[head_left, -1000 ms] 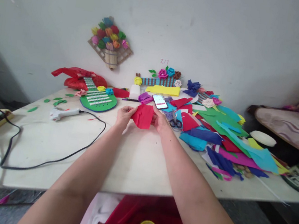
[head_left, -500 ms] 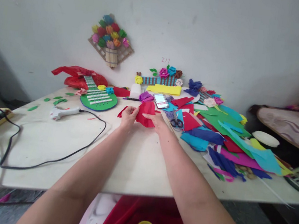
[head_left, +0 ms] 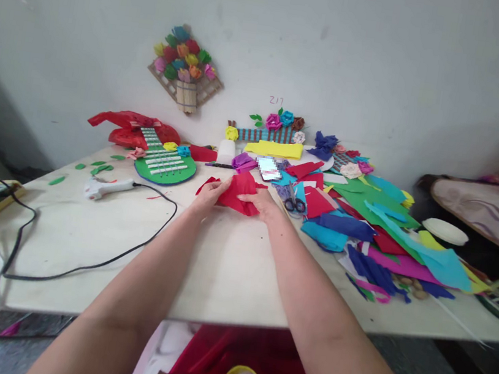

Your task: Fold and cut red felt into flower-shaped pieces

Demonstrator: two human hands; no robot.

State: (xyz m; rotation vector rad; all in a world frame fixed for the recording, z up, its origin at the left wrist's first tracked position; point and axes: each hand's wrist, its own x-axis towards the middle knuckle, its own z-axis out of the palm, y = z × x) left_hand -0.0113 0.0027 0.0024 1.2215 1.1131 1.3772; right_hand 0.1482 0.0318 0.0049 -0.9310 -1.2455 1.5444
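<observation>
A pale surface (head_left: 227,277) is backed by a grey-white wall (head_left: 364,61); coloured sheets (head_left: 341,226) are heaped on its right side, and a white glue gun (head_left: 107,187) is laid on its left. Red paper (head_left: 240,193) is held at the middle, on the near side of a phone (head_left: 269,169), with scissors (head_left: 294,205) lying to the right. It is pinched by the grip of the left hand (head_left: 211,195), and pressed under the thumb of the right hand (head_left: 262,203), whose other fingers are mostly hidden. A second ago a compact square was shown between the hands; now a red end is seen beyond the left fingers. The paper seems to be being opened out or reshaped, not put down.
</observation>
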